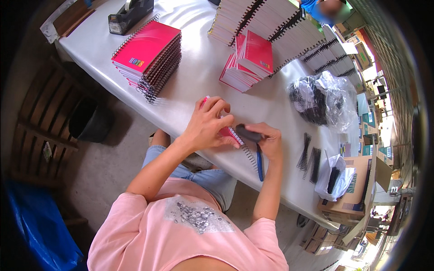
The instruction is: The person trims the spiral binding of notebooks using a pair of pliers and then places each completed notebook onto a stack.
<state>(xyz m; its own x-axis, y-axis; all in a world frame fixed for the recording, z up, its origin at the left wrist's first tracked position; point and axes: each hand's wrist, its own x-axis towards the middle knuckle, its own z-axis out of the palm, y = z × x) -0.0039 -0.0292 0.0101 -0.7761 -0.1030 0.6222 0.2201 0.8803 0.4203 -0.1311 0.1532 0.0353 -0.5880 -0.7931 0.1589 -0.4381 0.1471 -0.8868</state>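
Observation:
My left hand (207, 124) is closed on a small pink notebook (226, 132) near the table's front edge, fingers bent over its top. A dark wire coil (250, 156) runs through the holes along the notebook's edge, its loose end sticking out toward me. Just to the right, my right hand (270, 139) grips a dark, rounded block (248, 133) close to the coil. A blue tool handle (259, 162) extends below that hand; whether the fingers also hold it I cannot tell. The notebook's far end is hidden behind my left hand.
Coil-bound pink notebooks (151, 43) stand stacked at left, near a black tape dispenser (129, 16). Unbound pink notebooks (255, 54) lie at the back centre, before tall bound stacks (289, 34). Rightward are a plastic bag of coils (323, 99), loose coils (309, 158) and a carton (355, 180).

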